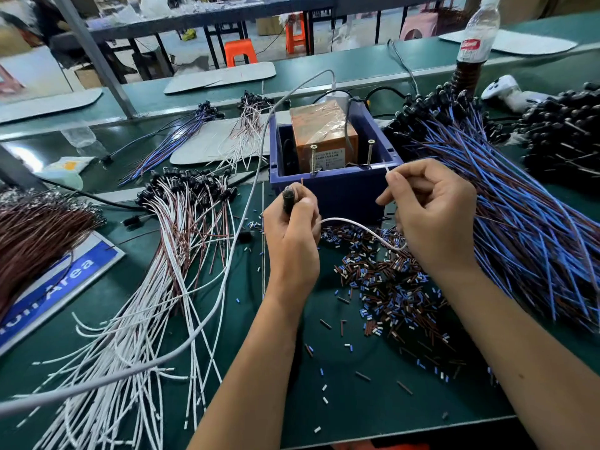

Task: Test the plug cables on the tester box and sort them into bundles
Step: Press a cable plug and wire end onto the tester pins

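The tester box [337,193] is a blue bin holding an orange unit [324,138], with two upright screws [313,157] at its front rim. My left hand [292,228] grips the black plug [288,198] of one cable just in front of the bin; a thin red wire end pokes up beside the plug. The cable's white wire [357,227] loops across to my right hand [431,212], which pinches its bare end near the bin's right front corner, close to the right screw [370,152].
A spread of white and brown cables [168,254] lies on the left, a big blue and brown bundle [519,206] on the right, and smaller bundles [181,134] behind. Cut insulation bits [389,287] litter the green mat. A bottle [470,50] stands at the back right. A grey cord [240,206] arcs across.
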